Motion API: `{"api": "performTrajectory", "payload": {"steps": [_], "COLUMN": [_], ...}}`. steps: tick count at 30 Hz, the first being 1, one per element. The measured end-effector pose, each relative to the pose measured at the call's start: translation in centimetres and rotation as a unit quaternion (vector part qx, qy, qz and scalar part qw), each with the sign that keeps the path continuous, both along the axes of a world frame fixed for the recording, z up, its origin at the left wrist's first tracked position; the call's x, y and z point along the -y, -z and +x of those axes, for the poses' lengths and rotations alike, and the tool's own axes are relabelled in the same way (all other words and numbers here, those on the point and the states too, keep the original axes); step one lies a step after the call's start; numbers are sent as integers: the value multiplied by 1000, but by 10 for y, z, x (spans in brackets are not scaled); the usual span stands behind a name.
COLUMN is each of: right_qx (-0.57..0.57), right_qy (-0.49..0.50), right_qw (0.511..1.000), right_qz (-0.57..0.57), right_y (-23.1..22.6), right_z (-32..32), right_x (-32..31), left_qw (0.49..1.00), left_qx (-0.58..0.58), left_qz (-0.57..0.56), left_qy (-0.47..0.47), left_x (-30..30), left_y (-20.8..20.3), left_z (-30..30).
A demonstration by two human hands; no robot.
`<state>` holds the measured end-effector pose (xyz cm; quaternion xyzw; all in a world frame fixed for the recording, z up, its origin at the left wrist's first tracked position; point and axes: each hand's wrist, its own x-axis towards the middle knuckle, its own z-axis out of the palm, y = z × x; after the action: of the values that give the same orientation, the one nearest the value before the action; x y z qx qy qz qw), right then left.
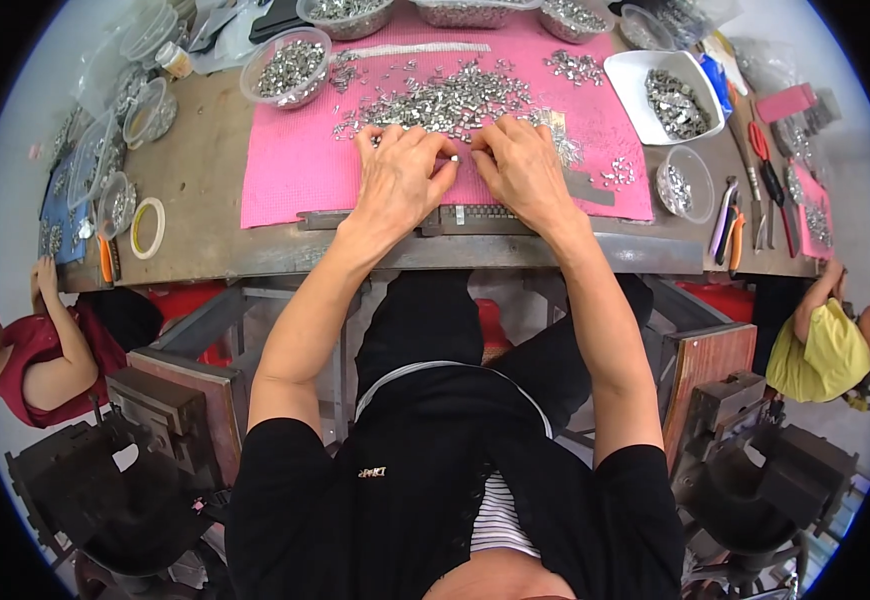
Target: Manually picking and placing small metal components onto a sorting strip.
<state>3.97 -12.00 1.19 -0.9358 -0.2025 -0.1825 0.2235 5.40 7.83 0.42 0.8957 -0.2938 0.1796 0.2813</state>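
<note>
My left hand (401, 176) pinches a small shiny metal piece (455, 158) between thumb and forefinger. A short gap away, my right hand (523, 168) has its thumb and fingertips closed together; whatever they hold, if anything, is too small to make out. Both hands are over a pink mat (295, 170), just in front of a loose heap of small silver metal parts (450, 98). Below them, along the bench's front edge, lies a metal bar fixture (475, 213) with a row of small slots and a bright piece in it.
Clear tubs of metal parts (288, 72) line the back. To the right are a white tray (627, 75), a small round tub (697, 204) and pliers (724, 222). A tape roll (159, 228) lies left. People sit at both sides, by a red sleeve (27, 355) and a yellow shirt (823, 345).
</note>
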Motion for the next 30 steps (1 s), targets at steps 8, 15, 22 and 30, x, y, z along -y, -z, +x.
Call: {"api": "performTrajectory", "payload": {"steps": [8, 15, 22, 30], "right_qx": [22, -57, -33, -21], "right_qy": [1, -30, -13, -7], "right_qw": [999, 988, 991, 990], "right_qz": [25, 143, 126, 140], "right_y": [-9, -10, -3, -5], "right_z": [-15, -64, -69, -64], "right_x": [6, 12, 2, 5], "left_qw": [999, 991, 993, 991], "left_qx": [6, -5, 12, 5], "left_qz": [25, -52, -70, -80], "left_qy": [27, 119, 99, 104], "left_x": [1, -2, -2, -2], "left_y": [-4, -12, 0, -1], "left_z": [6, -31, -43, -45]}}
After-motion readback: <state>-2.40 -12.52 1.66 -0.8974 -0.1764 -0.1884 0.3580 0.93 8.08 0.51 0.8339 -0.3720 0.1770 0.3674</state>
